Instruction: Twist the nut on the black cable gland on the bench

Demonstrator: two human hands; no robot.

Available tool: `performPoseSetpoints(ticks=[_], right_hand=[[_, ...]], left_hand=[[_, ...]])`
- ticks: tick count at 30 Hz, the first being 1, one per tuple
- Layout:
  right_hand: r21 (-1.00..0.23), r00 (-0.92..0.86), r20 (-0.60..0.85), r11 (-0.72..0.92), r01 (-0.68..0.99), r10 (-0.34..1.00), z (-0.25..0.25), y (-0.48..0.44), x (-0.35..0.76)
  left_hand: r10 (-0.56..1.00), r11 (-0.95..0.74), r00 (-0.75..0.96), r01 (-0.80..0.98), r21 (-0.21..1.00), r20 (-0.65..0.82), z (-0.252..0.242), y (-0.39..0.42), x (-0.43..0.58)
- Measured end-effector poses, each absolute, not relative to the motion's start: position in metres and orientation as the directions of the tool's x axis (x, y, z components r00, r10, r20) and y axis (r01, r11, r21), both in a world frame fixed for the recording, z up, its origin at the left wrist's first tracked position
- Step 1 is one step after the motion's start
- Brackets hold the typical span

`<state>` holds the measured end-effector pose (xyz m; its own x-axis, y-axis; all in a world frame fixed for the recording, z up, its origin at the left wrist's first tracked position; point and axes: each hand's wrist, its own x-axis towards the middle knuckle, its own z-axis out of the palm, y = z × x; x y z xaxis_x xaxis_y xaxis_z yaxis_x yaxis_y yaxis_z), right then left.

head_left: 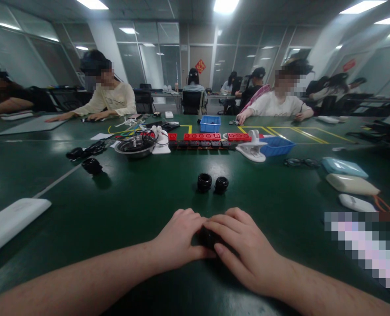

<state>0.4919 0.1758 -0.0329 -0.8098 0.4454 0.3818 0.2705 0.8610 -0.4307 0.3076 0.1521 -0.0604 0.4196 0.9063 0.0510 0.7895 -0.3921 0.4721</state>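
Note:
Close in front of me, my left hand [182, 237] and my right hand [244, 245] meet around a small black object [208, 237]. Both are closed on it, low over the green table. Fingers cover most of it, so its exact kind is hidden. Just beyond my fingertips stand two black ring-shaped parts with open tops, a larger one [204, 182] and a smaller one [221, 185]. A similar black part [92, 166] lies tilted farther off to the left.
A power strip [201, 144] with red sockets crosses the table [149, 188], between a metal bowl [134, 151] and a white clip [252, 147]. Blue bins [210, 123] stand behind. Glasses [302, 162] and pouches [351, 184] lie right; a white box [13, 224] left. People sit opposite.

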Motion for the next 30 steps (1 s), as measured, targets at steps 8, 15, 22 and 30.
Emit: performPoseSetpoints(ticks=[8, 15, 22, 30], right_hand=[[-0.407, -0.876, 0.362, 0.899, 0.16, 0.32, -0.032, 0.169, 0.491], [-0.361, -0.856, 0.458, 0.93, 0.068, 0.24, -0.037, 0.171, 0.496], [-0.437, -0.677, 0.42, 0.789, 0.433, 0.604, -0.056, 0.21, 0.501], [-0.5, -0.558, 0.373, 0.667, 0.552, 0.741, -0.073, 0.222, 0.498]], left_hand=[[0.899, -0.41, 0.435, 0.801, 0.436, 0.047, -0.063, 0.154, 0.307], [0.909, -0.382, 0.415, 0.793, 0.475, 0.038, -0.061, 0.152, 0.306], [0.908, -0.367, 0.42, 0.783, 0.502, 0.01, -0.059, 0.153, 0.305], [0.905, -0.375, 0.425, 0.784, 0.494, 0.014, -0.058, 0.153, 0.305]])
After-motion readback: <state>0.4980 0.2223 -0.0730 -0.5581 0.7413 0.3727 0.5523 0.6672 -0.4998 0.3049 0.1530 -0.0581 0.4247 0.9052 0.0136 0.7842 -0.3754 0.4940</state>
